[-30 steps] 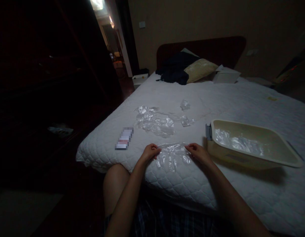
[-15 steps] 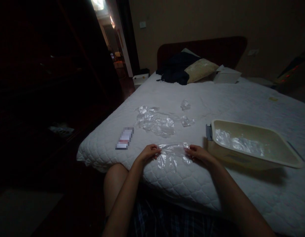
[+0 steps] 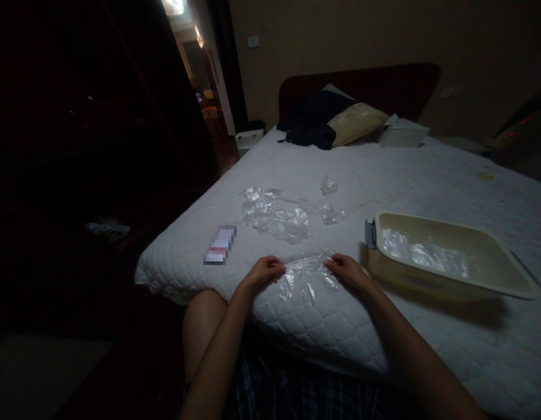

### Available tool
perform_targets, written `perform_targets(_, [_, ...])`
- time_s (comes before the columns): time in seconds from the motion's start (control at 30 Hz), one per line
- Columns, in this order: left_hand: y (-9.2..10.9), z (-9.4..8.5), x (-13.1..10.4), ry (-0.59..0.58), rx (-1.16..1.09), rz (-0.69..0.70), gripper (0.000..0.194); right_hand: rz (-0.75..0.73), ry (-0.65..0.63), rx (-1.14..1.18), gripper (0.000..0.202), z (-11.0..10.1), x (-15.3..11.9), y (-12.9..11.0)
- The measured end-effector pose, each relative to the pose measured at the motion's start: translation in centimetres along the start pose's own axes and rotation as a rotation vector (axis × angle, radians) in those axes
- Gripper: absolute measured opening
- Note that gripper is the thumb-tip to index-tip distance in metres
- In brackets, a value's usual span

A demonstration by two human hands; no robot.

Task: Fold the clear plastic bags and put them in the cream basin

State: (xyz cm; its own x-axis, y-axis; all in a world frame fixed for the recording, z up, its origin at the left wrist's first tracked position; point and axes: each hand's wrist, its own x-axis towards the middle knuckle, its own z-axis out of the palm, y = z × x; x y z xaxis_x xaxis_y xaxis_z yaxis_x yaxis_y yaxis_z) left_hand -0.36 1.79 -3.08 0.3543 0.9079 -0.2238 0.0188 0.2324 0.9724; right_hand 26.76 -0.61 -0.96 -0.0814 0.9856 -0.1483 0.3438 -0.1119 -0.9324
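A clear plastic bag (image 3: 306, 274) lies over the near edge of the white quilted bed (image 3: 335, 326). My left hand (image 3: 266, 270) pinches its left end, and my right hand (image 3: 345, 269) pinches its upper right part. Beyond it, a crumpled spread of clear plastic (image 3: 276, 216) rests on the bed, with two smaller plastic pieces, one nearer (image 3: 332, 214) and one farther (image 3: 328, 185). To the right of my right hand stands a cream plastic bin (image 3: 432, 286) with clear plastic inside.
A blurred-out flat object (image 3: 220, 245) lies left of my left hand. At the headboard (image 3: 397, 81) are dark cloth (image 3: 311, 119), a yellowish pillow (image 3: 358, 123) and a white box (image 3: 402, 134). A small yellow item (image 3: 485, 175) sits at the far right.
My right hand has shifted slightly left along the bag, and the bag's upper edge is now more bunched. My left hand has hardly moved.
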Motion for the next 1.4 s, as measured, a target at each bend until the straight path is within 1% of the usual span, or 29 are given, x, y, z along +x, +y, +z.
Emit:
perform_targets(0.07, [0.1, 0.0, 0.0, 0.008, 0.024, -0.006, 0.029, 0.012, 0.009, -0.013, 0.039, 0.0, 0.0, -0.1])
perform_targets(0.13, [0.2, 0.0, -0.1, 0.027, 0.050, -0.011, 0.028, 0.038, -0.013, 0.010, 0.041, -0.1, -0.1, -0.2])
perform_targets(0.23, [0.3, 0.0, -0.1, 0.027, 0.063, -0.011, 0.027, 0.096, -0.072, 0.119, 0.045, -0.4, -0.3, -0.5])
perform_targets(0.3, [0.4, 0.1, -0.1, 0.019, 0.055, -0.007, 0.028, 0.104, -0.095, 0.192, 0.043, -0.7, -0.5, -0.6])
perform_targets(0.4, [0.7, 0.1, -0.3, 0.014, 0.026, -0.002, 0.030, 0.051, -0.094, 0.203, 0.038, -1.0, -0.6, -0.4])
perform_targets(0.57, [1.1, 0.3, -1.0, -0.015, -0.069, 0.005, 0.036, -0.044, -0.010, 0.191, 0.036, -1.0, -0.2, 0.4])
perform_targets(0.67, [1.0, 0.4, -1.2, 0.007, -0.063, 0.042, 0.030, -0.084, 0.006, 0.187, 0.031, -0.9, -0.3, 0.5])
perform_targets(0.73, [0.9, 0.5, -1.3, 0.053, 0.012, 0.113, 0.019, -0.082, 0.001, 0.158, 0.028, -0.9, -0.5, 0.4])
perform_targets(0.83, [0.5, 0.6, -1.4, 0.151, 0.161, 0.289, 0.004, -0.094, 0.004, 0.121, 0.025, -1.0, -1.0, 0.3])
perform_targets(0.87, [0.4, 0.6, -1.5, 0.163, 0.209, 0.339, 0.003, -0.121, 0.008, 0.108, 0.024, -1.1, -1.2, 0.2])
perform_targets(0.9, [0.3, 0.6, -1.6, 0.167, 0.255, 0.378, 0.008, -0.161, 0.011, 0.092, 0.022, -1.1, -1.4, 0.2])
perform_targets(1.0, [0.1, 0.4, -2.3, 0.120, 0.419, 0.449, 0.021, -0.309, 0.050, -0.010, 0.014, -1.3, -1.9, 0.1])
perform_targets(1.1, [0.4, 0.1, -3.4, 0.031, 0.644, 0.512, 0.027, -0.419, 0.073, -0.194, 0.010, -1.5, -2.8, 0.0])
perform_targets(1.2, [0.9, 0.1, -4.8, -0.024, 0.863, 0.601, 0.028, -0.499, 0.041, -0.353, 0.023, -1.6, -4.1, 0.6])
perform_targets(1.27, [1.2, 0.3, -5.6, -0.037, 0.976, 0.670, 0.026, -0.527, 0.034, -0.408, 0.033, -1.6, -4.8, 1.4])
perform_targets(1.33, [1.3, 0.8, -6.1, -0.047, 1.066, 0.724, 0.022, -0.532, 0.043, -0.412, 0.038, -1.8, -5.0, 2.3])
perform_targets(1.4, [1.3, 1.3, -6.4, -0.043, 1.140, 0.749, 0.017, -0.514, 0.051, -0.371, 0.037, -2.2, -4.9, 2.8])
